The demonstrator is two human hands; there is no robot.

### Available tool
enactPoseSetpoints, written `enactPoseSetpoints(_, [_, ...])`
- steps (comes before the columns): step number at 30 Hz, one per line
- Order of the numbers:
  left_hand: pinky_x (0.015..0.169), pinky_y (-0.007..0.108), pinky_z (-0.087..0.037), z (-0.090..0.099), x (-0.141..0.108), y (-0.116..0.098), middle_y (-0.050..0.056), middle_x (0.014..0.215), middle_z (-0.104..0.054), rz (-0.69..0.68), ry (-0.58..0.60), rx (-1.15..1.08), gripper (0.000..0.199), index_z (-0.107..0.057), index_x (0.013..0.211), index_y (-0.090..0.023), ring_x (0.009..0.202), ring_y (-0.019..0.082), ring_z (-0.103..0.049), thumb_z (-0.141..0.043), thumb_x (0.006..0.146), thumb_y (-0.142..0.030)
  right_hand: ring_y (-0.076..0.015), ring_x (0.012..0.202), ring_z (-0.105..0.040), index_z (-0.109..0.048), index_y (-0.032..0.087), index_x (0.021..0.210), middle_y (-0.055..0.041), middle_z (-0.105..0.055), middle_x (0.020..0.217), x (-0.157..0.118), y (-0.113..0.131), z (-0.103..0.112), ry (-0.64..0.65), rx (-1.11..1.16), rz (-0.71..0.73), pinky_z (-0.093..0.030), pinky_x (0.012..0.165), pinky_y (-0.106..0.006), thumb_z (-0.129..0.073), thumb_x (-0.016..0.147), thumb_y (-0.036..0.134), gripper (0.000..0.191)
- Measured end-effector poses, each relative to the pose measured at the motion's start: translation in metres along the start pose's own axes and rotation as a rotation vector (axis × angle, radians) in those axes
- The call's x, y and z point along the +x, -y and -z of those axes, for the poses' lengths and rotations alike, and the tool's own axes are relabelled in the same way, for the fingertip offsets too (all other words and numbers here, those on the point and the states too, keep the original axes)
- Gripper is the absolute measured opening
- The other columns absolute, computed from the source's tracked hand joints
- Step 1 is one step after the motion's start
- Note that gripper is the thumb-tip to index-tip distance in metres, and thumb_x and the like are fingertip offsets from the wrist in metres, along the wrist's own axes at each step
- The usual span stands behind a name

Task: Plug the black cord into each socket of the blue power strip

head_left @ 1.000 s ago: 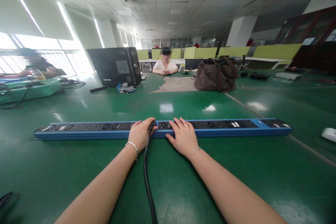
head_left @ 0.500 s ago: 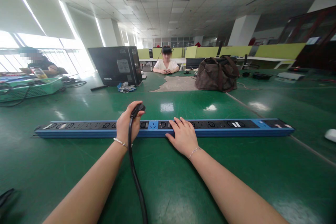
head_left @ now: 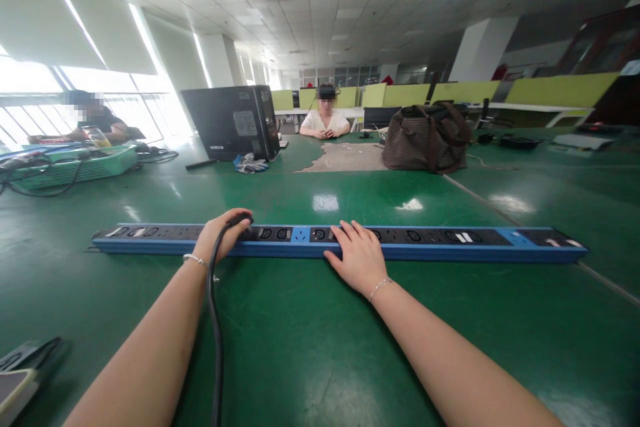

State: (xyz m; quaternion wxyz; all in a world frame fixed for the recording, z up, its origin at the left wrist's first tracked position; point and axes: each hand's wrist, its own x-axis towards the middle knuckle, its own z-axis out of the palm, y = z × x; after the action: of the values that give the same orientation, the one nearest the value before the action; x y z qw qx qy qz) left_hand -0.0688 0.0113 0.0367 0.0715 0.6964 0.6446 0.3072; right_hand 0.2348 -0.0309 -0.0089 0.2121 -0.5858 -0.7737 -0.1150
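Observation:
A long blue and black power strip [head_left: 440, 252] lies crosswise on the green table, its several sockets facing up. My left hand [head_left: 220, 235] is closed around a black power plug [head_left: 245, 219] over the strip's left half. The plug's prongs are hidden, so whether it touches a socket cannot be seen. From the plug a thick black cable [head_left: 215, 320] runs down toward me past my wrist. My right hand [head_left: 360, 257] rests on the strip right of the middle blue socket, fingers spread on its top and thumb at the near side.
Behind the strip stand a black computer case [head_left: 230, 123], grey-blue gloves [head_left: 250, 163] and a brown bag [head_left: 425, 137]. A green basket [head_left: 75, 170] with cables is at far left. Another person [head_left: 326, 120] sits across the table, a second at left. A pale-edged device [head_left: 17, 390] lies lower left.
My left hand has moved left along the strip and down with the plug, which now sits lower over the sockets. My right hand stays on the strip. The view has shifted slightly left.

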Motion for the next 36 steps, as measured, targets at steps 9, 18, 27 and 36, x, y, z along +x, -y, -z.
enactPoseSetpoints(9, [0.088,0.028,-0.046,0.000,-0.002,0.008,0.000,0.104,-0.070,-0.002,0.011,0.106,0.038,-0.063,0.107,-0.029,0.099,0.020,-0.063,-0.046,0.078,-0.048,-0.0281,0.127,-0.037,-0.051,0.020,0.129,-0.0084,-0.049,0.137,0.000,0.000,0.001,0.005,-0.008,0.001,-0.026,0.102,-0.041,-0.048,0.085,0.049,0.053])
enactPoseSetpoints(18, [0.083,0.031,-0.049,-0.002,-0.010,0.004,0.001,0.106,-0.070,-0.037,0.005,0.169,0.043,-0.060,0.116,-0.031,0.096,0.022,-0.065,-0.046,0.079,-0.046,-0.0282,0.127,-0.037,-0.051,0.021,0.129,-0.0082,-0.049,0.137,0.000,0.000,0.000,0.005,-0.003,-0.002,-0.025,0.102,-0.041,-0.047,0.085,0.049,0.053])
enactPoseSetpoints(27, [0.080,0.030,-0.049,-0.009,-0.018,0.006,0.002,0.099,-0.071,-0.037,-0.015,0.291,0.043,-0.058,0.117,-0.032,0.090,0.022,-0.066,-0.040,0.083,-0.051,-0.0281,0.127,-0.037,-0.051,0.021,0.129,-0.0085,-0.049,0.136,0.000,0.000,0.000,-0.004,-0.005,0.001,-0.026,0.102,-0.041,-0.047,0.085,0.049,0.053])
enactPoseSetpoints(36, [0.091,0.035,-0.046,-0.012,-0.029,0.004,0.002,0.109,-0.069,-0.139,-0.042,0.363,0.044,-0.055,0.122,-0.032,0.098,0.023,-0.065,-0.040,0.085,-0.051,-0.0280,0.127,-0.037,-0.051,0.021,0.129,-0.0083,-0.049,0.137,0.000,0.000,0.000,0.004,-0.018,0.000,-0.026,0.102,-0.041,-0.047,0.085,0.049,0.053])
